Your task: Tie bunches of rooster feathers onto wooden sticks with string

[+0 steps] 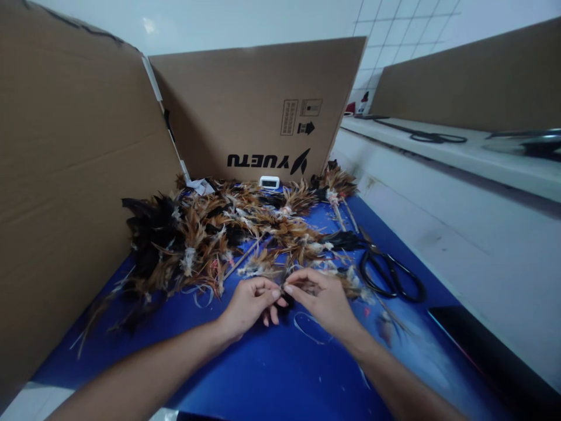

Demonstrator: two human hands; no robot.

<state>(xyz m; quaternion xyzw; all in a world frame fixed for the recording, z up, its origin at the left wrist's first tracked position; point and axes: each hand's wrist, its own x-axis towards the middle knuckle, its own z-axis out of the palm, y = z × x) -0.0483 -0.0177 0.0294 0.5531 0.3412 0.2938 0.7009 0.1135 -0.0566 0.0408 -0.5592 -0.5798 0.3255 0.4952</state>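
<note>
My left hand (248, 305) and my right hand (325, 297) meet fingertip to fingertip over the near part of the blue table. Both are closed in a pinch on small dark feathers (286, 304), partly hidden by the fingers. A thin pale strand (312, 328) loops on the table below my right hand. Just beyond the hands spreads a heap of brown and black feathers (239, 225), with white fluff and some tied bunches on sticks. Black-handled scissors (390, 273) lie to the right of my right hand, their blades pointing away.
Brown cardboard panels stand on the left (65, 175) and at the back (245, 105). A small white digital display (269, 182) sits before the back panel. At the right edge lies a dark flat object (486, 351). A white ledge (473, 152) holds another pair of scissors (432, 137).
</note>
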